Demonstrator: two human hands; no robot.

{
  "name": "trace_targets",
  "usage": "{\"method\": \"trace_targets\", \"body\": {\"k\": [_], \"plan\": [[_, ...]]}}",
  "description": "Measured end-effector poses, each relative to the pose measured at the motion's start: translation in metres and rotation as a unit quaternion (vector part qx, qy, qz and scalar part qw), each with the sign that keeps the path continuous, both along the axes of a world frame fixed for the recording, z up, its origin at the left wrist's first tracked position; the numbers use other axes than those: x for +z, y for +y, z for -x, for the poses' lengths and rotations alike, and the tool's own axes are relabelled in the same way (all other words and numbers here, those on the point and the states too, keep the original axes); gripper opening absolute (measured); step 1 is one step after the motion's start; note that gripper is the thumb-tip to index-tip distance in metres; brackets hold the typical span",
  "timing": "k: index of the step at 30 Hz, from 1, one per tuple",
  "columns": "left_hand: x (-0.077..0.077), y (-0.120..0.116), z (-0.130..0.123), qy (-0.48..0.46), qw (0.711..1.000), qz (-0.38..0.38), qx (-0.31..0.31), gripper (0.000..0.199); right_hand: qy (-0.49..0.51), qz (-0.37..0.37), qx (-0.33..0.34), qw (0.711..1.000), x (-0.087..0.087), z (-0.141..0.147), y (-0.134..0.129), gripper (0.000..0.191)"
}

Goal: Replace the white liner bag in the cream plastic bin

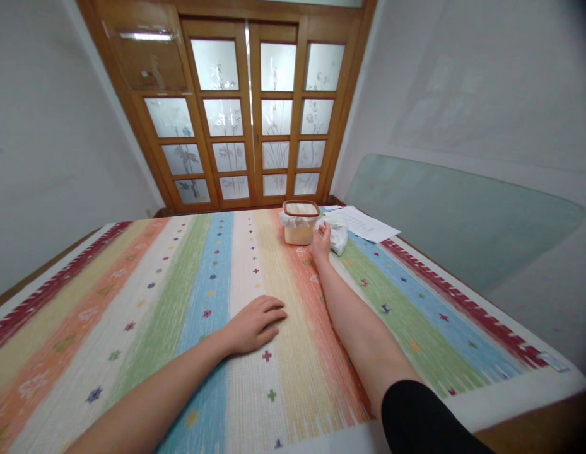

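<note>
A small cream-coloured bin [299, 236] with a brown rim stands upright on the striped tablecloth at the far side. White plastic film folds over its edge like a liner. Right beside the bin is my right hand [322, 241], its fingers curled together; whatever they may pinch is too small to make out. A crumpled white plastic bag [339, 236] lies just behind and to the right of that hand, seemingly against it. My left hand [256, 323] rests palm down on the tablecloth [274, 378], nearer to me, fingers stretched out and holding nothing.
Printed paper sheets [366, 224] lie at the far right edge of the table. A small flat card-like thing [552, 361] is at the right corner. Beyond the table are wooden doors [252, 126] with glass panes; a pale green panel [444, 208] covers the right wall.
</note>
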State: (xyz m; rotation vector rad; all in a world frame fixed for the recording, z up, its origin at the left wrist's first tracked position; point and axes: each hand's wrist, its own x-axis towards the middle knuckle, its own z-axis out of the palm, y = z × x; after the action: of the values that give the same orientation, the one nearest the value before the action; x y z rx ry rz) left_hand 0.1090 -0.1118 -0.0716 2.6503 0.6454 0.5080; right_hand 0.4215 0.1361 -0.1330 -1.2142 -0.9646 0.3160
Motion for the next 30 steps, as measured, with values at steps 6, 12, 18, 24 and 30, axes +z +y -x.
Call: {"method": "trace_targets", "body": {"k": [6, 12, 18, 24, 30], "plan": [[-0.008, 0.02, 0.019, -0.003, 1.0, -0.001, 0.021, 0.037, 0.015, 0.026, 0.079, 0.996, -0.01, 0.002, 0.007, 0.082], [-0.024, 0.062, 0.044, -0.056, 0.986, 0.022, 0.157, 0.028, -0.015, 0.021, 0.077, 0.997, -0.014, 0.008, 0.008, 0.077], [-0.029, 0.051, 0.036, -0.019, 0.982, -0.039, 0.186, 0.031, -0.035, 0.041, 0.08, 0.995, -0.008, 0.014, 0.002, 0.064], [-0.029, 0.043, 0.035, -0.013, 0.984, -0.038, 0.172, 0.034, -0.069, 0.09, 0.098, 0.989, 0.007, 0.02, -0.013, 0.056], [-0.032, 0.044, 0.038, -0.024, 0.984, -0.028, 0.172, 0.036, -0.066, 0.1, 0.094, 0.988, 0.016, 0.026, -0.022, 0.054]]}}
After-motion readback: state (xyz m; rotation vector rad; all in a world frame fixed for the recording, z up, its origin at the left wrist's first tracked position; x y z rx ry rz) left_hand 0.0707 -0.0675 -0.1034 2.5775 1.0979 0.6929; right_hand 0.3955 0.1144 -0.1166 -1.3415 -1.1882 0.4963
